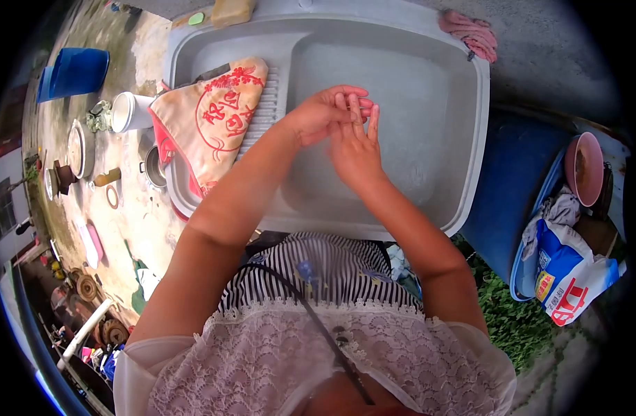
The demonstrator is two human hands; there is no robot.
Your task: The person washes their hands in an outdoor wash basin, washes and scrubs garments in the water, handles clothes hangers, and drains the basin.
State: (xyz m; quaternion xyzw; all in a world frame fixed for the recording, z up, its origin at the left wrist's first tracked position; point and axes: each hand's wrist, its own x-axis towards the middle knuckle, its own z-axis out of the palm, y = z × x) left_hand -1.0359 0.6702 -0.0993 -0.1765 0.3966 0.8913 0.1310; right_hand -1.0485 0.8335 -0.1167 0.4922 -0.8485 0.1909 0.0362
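Note:
Over the basin of a grey sink [474,159], my two hands touch each other. My left hand [328,114] reaches in from the left side of the view, its fingers stretched across the fingers of the other hand. My right hand [358,149] comes from the right with its fingers extended and spread a little. No object shows in either hand. A cream cloth with red characters and a red edge [224,114] lies on the ribbed drainboard, left of both hands.
A pink cloth [469,33] and a yellowish block [232,12] lie on the sink's far edge. At right stands a blue barrel [508,187] with a pink bowl [585,168] and a printed bag [571,274]. A white bucket [131,112] stands left.

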